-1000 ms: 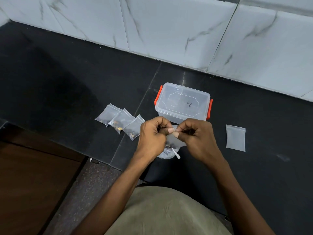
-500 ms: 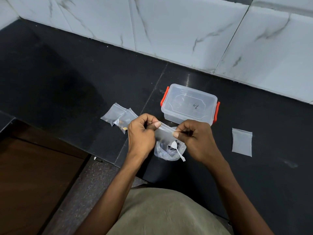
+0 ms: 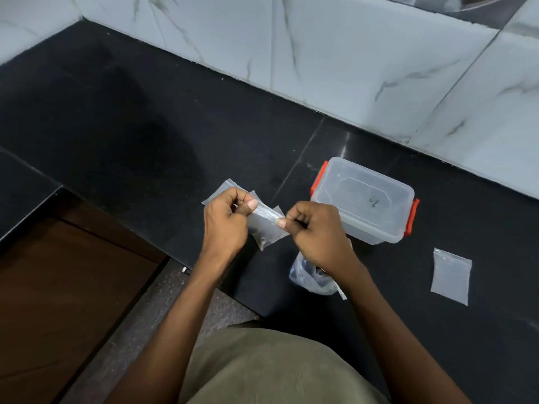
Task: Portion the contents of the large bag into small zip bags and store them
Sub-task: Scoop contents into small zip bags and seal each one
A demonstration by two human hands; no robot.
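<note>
Both hands hold one small clear zip bag (image 3: 267,227) by its top edge above the black counter. My left hand (image 3: 226,223) pinches its left end and my right hand (image 3: 313,231) pinches its right end. Dark bits sit at the bag's bottom corner. The large crumpled clear bag (image 3: 310,277) lies on the counter under my right wrist, partly hidden. Other small zip bags (image 3: 217,192) lie behind my left hand, mostly covered. An empty flat zip bag (image 3: 450,275) lies to the right.
A clear plastic box (image 3: 364,199) with its lid on and orange clips stands just beyond my right hand. White marble wall tiles (image 3: 335,53) rise behind the counter. The counter's front edge drops to a wooden cabinet front (image 3: 67,281) at the lower left.
My hands have moved apart along the small bag's top edge and drifted left, off the large bag. The camera has tilted, shifting the scene right.
</note>
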